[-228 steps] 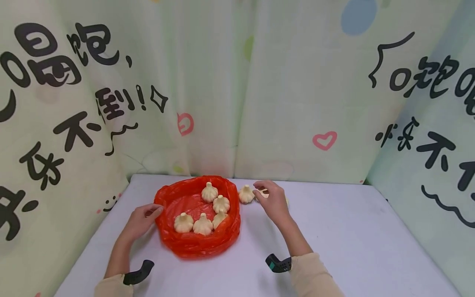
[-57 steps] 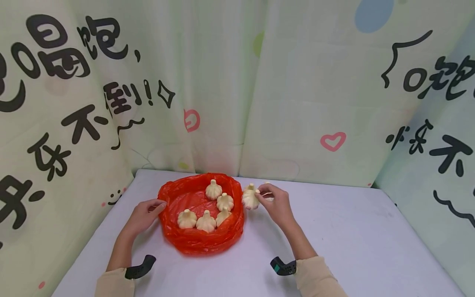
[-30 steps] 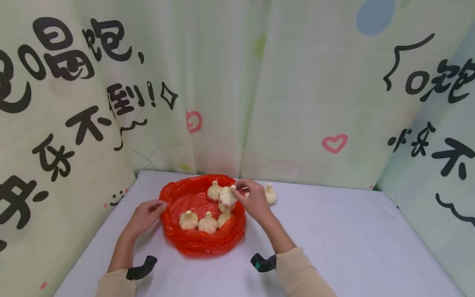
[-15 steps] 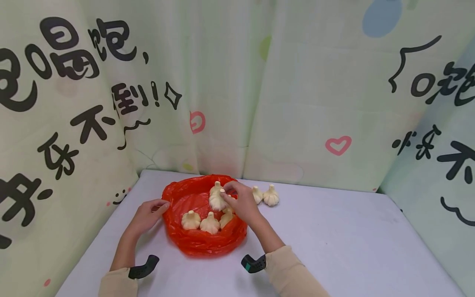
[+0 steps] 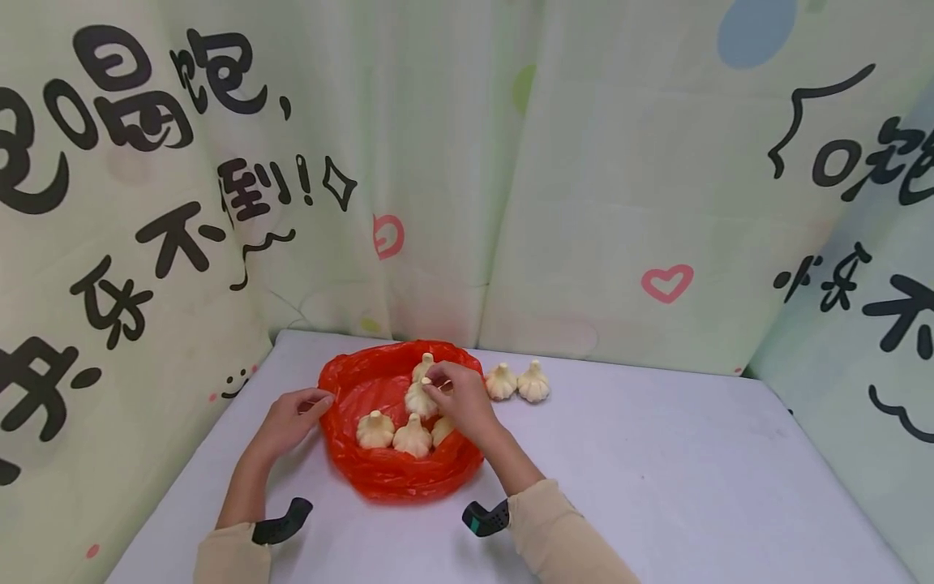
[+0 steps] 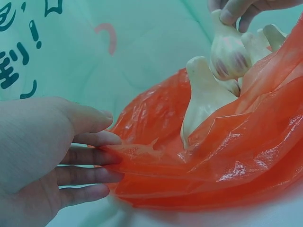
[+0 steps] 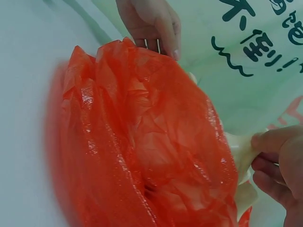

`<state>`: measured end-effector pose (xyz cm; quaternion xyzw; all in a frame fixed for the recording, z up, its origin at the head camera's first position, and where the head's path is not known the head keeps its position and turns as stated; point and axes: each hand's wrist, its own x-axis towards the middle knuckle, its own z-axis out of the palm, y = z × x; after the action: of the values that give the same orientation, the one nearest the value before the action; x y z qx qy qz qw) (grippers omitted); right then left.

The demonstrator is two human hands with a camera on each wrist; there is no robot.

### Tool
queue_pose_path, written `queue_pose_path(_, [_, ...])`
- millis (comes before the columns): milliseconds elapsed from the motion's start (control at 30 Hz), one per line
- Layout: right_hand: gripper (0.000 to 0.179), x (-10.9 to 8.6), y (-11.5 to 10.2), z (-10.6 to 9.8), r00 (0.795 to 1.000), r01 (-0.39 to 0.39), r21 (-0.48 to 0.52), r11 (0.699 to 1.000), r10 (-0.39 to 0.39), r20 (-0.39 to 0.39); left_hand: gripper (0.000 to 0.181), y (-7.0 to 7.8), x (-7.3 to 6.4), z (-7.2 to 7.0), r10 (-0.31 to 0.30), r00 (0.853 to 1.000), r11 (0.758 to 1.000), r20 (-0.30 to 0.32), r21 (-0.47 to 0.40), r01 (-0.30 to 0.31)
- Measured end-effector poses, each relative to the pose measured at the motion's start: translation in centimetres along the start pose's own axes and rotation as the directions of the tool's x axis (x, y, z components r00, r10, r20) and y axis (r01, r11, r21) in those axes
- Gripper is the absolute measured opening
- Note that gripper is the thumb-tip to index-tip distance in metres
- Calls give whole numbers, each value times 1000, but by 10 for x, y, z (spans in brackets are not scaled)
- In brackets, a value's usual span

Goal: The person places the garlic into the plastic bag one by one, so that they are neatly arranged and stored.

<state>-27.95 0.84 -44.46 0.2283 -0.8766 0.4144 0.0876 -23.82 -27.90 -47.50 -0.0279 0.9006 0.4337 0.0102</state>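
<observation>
A red plastic bag (image 5: 397, 483) stands with its mouth rolled wide, several garlic bulbs (image 5: 375, 430) inside. My right hand (image 5: 467, 401) reaches over its right side and pinches a garlic bulb (image 5: 419, 401) by the stem, between thumb and fingers. In the left wrist view that held bulb (image 6: 229, 54) hangs stem up above other bulbs, purple streaks on its lower part. My left hand (image 5: 292, 423) touches the bag's left rim. Its fingers (image 6: 90, 175) lie extended against the plastic, the thumb above them. In the right wrist view the bag's wall hides most of the bulbs.
Two more garlic bulbs, one at the left (image 5: 500, 382) and one at the right (image 5: 533, 382), stand on the white table (image 5: 693, 470) just right of the bag. A patterned curtain (image 5: 569, 203) closes off the back and both sides.
My right hand has picked up a garlic bulb from beside the bag and carried it left, over the bag and lower into its mouth. My left hand has stayed at the rim.
</observation>
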Motion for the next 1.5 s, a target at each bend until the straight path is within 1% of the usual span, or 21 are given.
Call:
queue_pose_path(167, [18,1,3,4,1000,-9,11,1000,9,9,40,1,2,0,13,1000,1000,1,-2,-13])
queue_pose_path(300, [17,1,6,7,1000,-15,9,1000,14,15,40,1,4,1,10,1000,1000,1,0,-10])
queue_pose_path(467, [16,2,8,11,1000,-4,9,1000,3,17,40,1,5,2,7,1000,1000,2,-2,-7])
queue_pose_path(633, [17,1,10,13,1000,-2,5,1000,2,17,39,2,6,3,28,1000,999,-11,23,-28])
queue_pose_path(700, [17,0,10,13,1000,-6,0,1000,6,22,39,2,6,3,28,1000,999,-12,30,-28])
queue_pose_path(800, [19,-1,11,15,999,-25,-6,1000,25,32,39,2,6,4,7,1000,1000,-6,21,-7])
queue_pose_path(967, [20,-2,11,14,1000,-21,-14,1000,22,21,40,2,7,4,-3,1000,1000,-5,16,3])
queue_pose_path(1167, [18,-2,11,11,1000,13,-21,1000,-13,0,42,4,7,2,5,1000,1000,-5,22,-5])
queue_pose_path(1367, [21,-4,9,7,1000,-17,-13,1000,17,-5,41,2,3,1,15,1000,1000,-9,20,-14])
queue_pose_path(1500, [19,-7,8,4,1000,-7,-8,1000,7,-22,40,-1,1,2,14,1000,1000,-10,19,-14])
